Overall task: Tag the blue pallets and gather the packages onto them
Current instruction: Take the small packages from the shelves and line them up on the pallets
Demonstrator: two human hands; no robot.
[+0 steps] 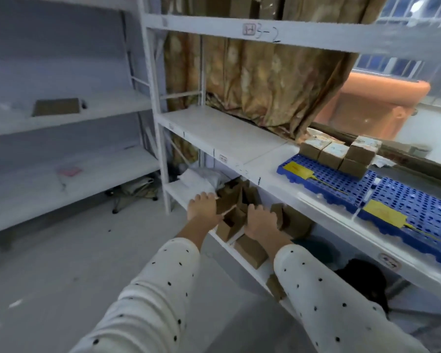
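Two blue perforated pallets lie on the middle shelf at the right. The left pallet [336, 178] carries a yellow tag [298, 170] and several small brown packages [340, 154] stacked at its back. The right pallet [418, 207] carries a yellow tag [385, 213] and no packages. On the lower shelf lies a heap of small cardboard boxes [236, 200]. My left hand [204, 208] rests on the left side of the heap, fingers on a box. My right hand [261, 220] lies over boxes on the right side; its fingertips are hidden.
White metal shelving [222, 133] runs along the right, with another rack [69, 115] at the left holding a flat brown box [56, 107]. A white bag [201, 178] lies on the lower shelf. A patterned curtain [265, 80] hangs behind. Dark items [362, 278] sit under the shelf.
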